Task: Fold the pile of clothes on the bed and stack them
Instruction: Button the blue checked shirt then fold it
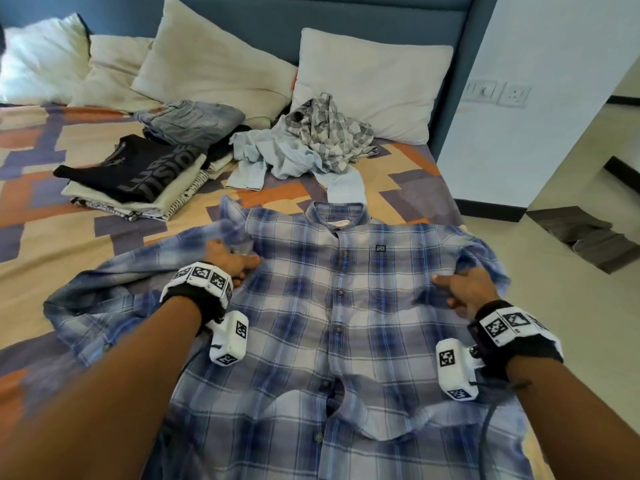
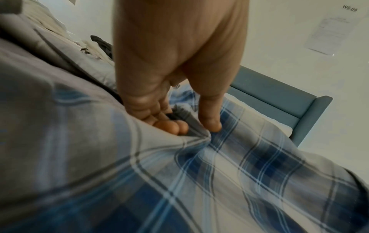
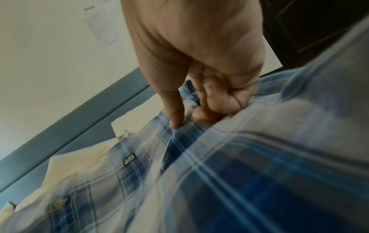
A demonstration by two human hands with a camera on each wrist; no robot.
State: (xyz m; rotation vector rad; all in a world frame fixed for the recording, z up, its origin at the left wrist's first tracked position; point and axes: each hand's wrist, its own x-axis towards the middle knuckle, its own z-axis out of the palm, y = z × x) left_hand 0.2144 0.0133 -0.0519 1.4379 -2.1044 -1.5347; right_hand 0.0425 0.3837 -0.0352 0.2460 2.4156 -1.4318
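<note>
I have the blue plaid shirt [image 1: 332, 327] spread button-side up along the bed's [image 1: 52, 237] near edge. My left hand [image 1: 227, 259] and right hand [image 1: 464, 292] each pinch cloth by an armhole. Next, I judge, fold sleeves inward. Beyond lie the folded stack [image 1: 138, 178] and unfolded pile [image 1: 304, 147].

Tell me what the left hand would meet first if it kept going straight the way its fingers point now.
The left hand grips the blue plaid shirt near its shoulder, pointing toward the headboard. Straight on, it would likely meet the shirt's bunched sleeve top first, then the light blue garment, though depth is unclear.
</note>
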